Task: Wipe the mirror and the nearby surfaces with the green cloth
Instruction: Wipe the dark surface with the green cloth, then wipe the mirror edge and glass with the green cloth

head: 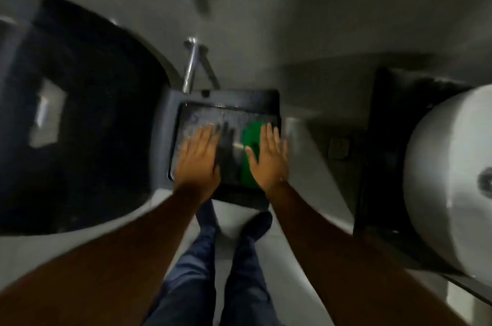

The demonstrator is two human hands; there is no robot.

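The frame is motion-blurred. A small dark rectangular basin is fixed to the grey wall, with a wet-looking inner surface. The green cloth lies on the basin's right half. My right hand presses flat on the cloth with fingers stretched out and covers its middle. On the basin's left half, my left hand rests flat with fingers apart and holds nothing. A large dark oval mirror fills the left side, apart from both hands.
A metal tap juts from the wall just above the basin. A big white paper roll in a dark holder sits at the right. My legs in dark trousers and a dark shoe stand on pale floor below.
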